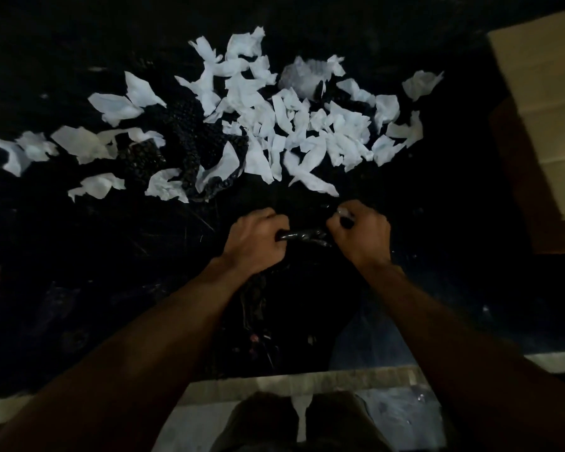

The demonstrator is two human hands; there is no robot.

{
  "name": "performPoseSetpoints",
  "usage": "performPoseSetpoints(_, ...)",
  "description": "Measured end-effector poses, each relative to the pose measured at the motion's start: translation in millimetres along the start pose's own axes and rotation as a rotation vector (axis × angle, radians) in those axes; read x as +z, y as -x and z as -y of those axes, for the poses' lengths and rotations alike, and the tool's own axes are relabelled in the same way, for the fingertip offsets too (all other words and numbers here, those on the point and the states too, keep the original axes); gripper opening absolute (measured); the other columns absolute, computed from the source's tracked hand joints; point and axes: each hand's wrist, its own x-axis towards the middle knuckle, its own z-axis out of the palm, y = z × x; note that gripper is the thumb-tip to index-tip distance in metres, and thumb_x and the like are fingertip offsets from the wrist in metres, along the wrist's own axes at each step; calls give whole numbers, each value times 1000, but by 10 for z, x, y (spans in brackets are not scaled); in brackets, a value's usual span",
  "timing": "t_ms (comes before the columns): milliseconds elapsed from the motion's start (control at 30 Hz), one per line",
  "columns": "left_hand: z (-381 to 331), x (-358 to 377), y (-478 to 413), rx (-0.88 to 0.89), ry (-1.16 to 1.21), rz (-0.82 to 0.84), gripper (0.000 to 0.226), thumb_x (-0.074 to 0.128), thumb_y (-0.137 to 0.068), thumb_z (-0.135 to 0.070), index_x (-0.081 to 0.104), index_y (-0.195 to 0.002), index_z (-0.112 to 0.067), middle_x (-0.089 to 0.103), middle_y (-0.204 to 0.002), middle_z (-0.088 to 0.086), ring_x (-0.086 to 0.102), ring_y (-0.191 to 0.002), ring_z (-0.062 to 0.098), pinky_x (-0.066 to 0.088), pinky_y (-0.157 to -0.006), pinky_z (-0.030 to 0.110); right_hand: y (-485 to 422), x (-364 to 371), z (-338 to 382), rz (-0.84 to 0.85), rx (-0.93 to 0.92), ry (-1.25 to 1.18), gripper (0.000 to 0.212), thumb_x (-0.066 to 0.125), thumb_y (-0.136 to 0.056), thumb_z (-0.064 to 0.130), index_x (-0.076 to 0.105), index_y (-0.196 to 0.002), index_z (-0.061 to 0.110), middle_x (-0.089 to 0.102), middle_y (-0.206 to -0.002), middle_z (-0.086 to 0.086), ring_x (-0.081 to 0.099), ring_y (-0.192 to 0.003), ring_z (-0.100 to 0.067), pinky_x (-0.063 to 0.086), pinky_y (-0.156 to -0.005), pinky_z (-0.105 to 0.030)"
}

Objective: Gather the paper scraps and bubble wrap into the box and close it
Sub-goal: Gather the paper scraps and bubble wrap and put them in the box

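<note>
While hands [305, 236] clench glossy black bubble wrap [302, 238] | torn white paper scraps [291, 125] beyond

Dim packing or storage area, type uncertain: dark scuffed table [79, 288] strewn with torn white paper scraps [274, 125] and black bubble wrap [190, 135]; cardboard box [542, 109] at right

So the white paper scraps [274, 125] are torn, crumpled bits scattered in a wide band across the far half of the dark tabletop [79, 249], thickest around the middle and thinning out toward the left edge. Dark bubble wrap [190, 138] lies flat among them left of center, partly buried under scraps, and another crumpled dark piece sits nearer the front edge. The cardboard box [542, 102] sits at the right edge, brown, flaps open.
</note>
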Motion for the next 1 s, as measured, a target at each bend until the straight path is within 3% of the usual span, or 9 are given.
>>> performPoseSetpoints(133,-79,-302,-151,-122,277,265,12,74,-73,-35,62,-74,-32,61,-73,-13,62,-75,10,44,-62,20,-205,-240,113,59,257,-144,40,70,-80,49,67,-76,9,69,-73,-6,66,-73,-23,54,-73,-36)
performPoseSetpoints(267,-203,-502,-289,-184,461,210,40,86,-57,-50,68,-82,-25,64,-82,-16,59,-82,-1,40,-69,7,-324,-536,234,88,382,-254,40,81,-71,43,63,-71,8,67,-66,-5,64,-62,-17,53,-61,-31)
performPoseSetpoints(400,-374,-847,-504,-135,733,241,35,82,-62,-44,74,-89,-23,73,-82,-9,65,-82,1,49,-78,16,-463,-900,432,44,377,-534,24,80,-75,10,56,-78,9,60,-65,-8,63,-50,-17,56,-49,-34)
performPoseSetpoints(500,-602,-1150,-762,-58,883,263,40,77,-67,-40,74,-99,-17,74,-87,-3,68,-82,7,52,-80,23,-644,-1295,581,-66,259,-502,21,79,-78,21,62,-84,10,62,-64,-6,58,-46,-12,46,-41,-24)
performPoseSetpoints(667,-1255,-1522,-1441,37,928,-53,28,66,-88,-32,71,-85,-4,68,-76,4,63,-75,14,51,-78,34,-1018,-2120,707,-309,128,-229,45,67,-83,51,63,-66,9,62,-59,-8,59,-55,-19,44,-54,-30)
performPoseSetpoints(733,-1592,-1615,-1702,112,746,-189,33,62,-90,-40,67,-70,-14,62,-66,-1,59,-68,10,46,-72,30,-1116,-2461,690,-427,67,-195,52,63,-84,57,54,-57,12,58,-53,-7,59,-51,-24,48,-54,-36)
performPoseSetpoints(800,-1952,-1667,-1901,157,535,-319,38,57,-89,-50,71,-75,-17,69,-73,-1,64,-76,14,47,-74,30,-1188,-2793,604,-514,50,-196,58,59,-82,64,54,-54,13,59,-49,-5,60,-46,-24,52,-55,-39)
performPoseSetpoints(900,-2505,-1656,-2087,170,500,-412,40,53,-90,-54,74,-88,-21,74,-87,0,66,-89,16,44,-73,25,-1286,-3291,349,-621,29,-187,64,56,-84,65,46,-50,11,52,-45,-5,51,-42,-22,43,-52,-34)
performPoseSetpoints(1000,-3022,-1472,-2248,163,483,-424,49,52,-90,-54,58,-56,-21,58,-56,-3,60,-69,21,36,-60,29,-1375,-3774,-54,-702,34,-208,62,59,-86,59,37,-46,17,44,-43,-3,42,-41,-21,35,-49,-32)
